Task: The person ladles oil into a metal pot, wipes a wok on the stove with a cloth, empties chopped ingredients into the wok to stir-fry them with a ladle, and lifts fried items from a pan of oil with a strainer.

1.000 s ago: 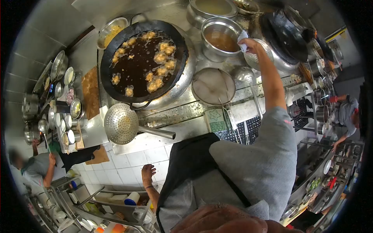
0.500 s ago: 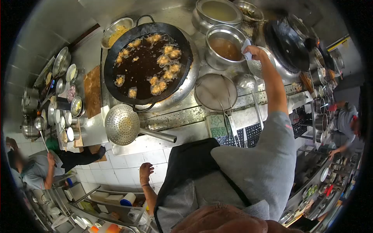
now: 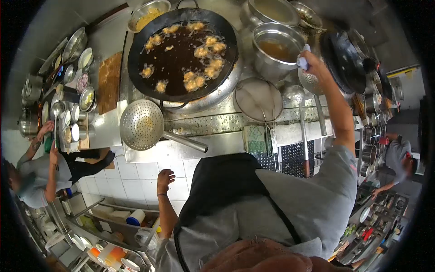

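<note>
Reaching forward and out to the right, the right arm ran nearly straight from its grey sleeve [image 3: 340, 161] to the wrist, slanting across the front edge of the steel counter [image 3: 224, 144]. The right hand [image 3: 313, 65] had its fingers closed on a white cloth [image 3: 302, 62], bunched so that a tip stuck up past the knuckles. That cloth was at the right side of the rim of a steel pot [image 3: 267, 69] of brown liquid [image 3: 274, 50]; whether it pressed on the metal could not be told. Under the hand lay a small skimmer [image 3: 309, 82], partly hidden, and just left of it a ladle [image 3: 297, 94].

Lower down, the left forearm pointed forward over white tiles [image 3: 140, 188], a dark band [image 3: 161, 194] around the wrist. The left hand [image 3: 165, 180] was well apart from the counter, its fingers loosely curled and slightly parted. Ahead of it a large skimmer [image 3: 141, 124] rested by the counter's edge, and beyond stood a black wok [image 3: 232, 52] with golden pieces [image 3: 194, 81] in dark oil [image 3: 176, 56].
</note>
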Demonstrator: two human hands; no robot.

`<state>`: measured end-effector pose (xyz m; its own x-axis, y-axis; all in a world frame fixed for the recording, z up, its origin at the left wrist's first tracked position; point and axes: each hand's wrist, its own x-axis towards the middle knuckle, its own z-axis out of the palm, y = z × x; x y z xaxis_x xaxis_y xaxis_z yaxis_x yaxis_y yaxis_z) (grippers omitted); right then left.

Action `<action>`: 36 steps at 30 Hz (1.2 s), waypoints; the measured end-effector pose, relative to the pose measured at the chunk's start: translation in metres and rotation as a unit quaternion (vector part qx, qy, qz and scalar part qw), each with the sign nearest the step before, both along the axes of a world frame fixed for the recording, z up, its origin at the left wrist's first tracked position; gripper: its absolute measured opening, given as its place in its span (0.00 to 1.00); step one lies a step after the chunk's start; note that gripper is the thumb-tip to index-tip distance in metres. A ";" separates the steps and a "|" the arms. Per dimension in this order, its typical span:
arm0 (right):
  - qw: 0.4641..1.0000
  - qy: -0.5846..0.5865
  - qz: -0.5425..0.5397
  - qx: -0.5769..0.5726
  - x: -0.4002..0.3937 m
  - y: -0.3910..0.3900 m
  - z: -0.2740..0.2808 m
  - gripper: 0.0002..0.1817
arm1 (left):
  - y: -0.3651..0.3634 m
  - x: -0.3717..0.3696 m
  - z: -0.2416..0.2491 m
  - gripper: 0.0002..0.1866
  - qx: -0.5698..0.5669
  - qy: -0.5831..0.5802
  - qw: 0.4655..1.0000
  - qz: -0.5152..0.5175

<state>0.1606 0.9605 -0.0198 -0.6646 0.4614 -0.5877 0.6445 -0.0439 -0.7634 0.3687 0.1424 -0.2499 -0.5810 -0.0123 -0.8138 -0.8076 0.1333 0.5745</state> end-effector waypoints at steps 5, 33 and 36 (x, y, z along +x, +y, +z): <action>0.997 0.004 -0.007 0.073 0.023 0.014 0.056 0.11 | -0.019 0.033 -0.035 0.15 0.013 -0.047 0.998 0.030; 0.961 0.057 0.223 0.151 -0.244 -0.525 0.243 0.20 | -0.205 0.145 -0.179 0.10 0.045 -0.123 0.964 0.231; 0.972 0.090 0.200 0.083 -0.293 -0.598 0.183 0.24 | -0.225 0.205 -0.229 0.09 0.189 -0.055 0.943 0.270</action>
